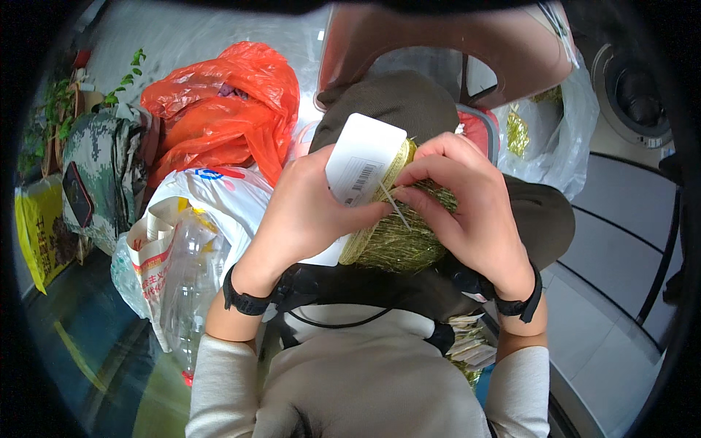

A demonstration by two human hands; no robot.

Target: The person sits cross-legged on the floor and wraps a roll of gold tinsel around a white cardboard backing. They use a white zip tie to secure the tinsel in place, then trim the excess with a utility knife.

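Observation:
My left hand (306, 202) grips a white card (378, 134) with a printed barcode label, its thumb reaching over the card's lower right side. Bound along that side is a bundle of gold-green tinsel fringe (408, 249) with a pale woven top band (356, 249). A thin whitish strip (402, 212), perhaps a plastic tie, slants across the band between my hands. My right hand (471, 191) has its thumb and forefinger pinched at the tinsel's upper edge, close to the strip. What exactly those fingertips hold is partly hidden. The bundle is held above my dark-trousered lap (539, 224).
On the left lie a red plastic bag (235, 120), a white plastic bag (219, 189), a clear plastic bottle (189, 306) and camouflage cloth (104, 142) bearing a phone (78, 194). A pink seat (394, 27) stands ahead. Rightward are a clear bag (575, 137) with tinsel, and carded bundles (471, 347).

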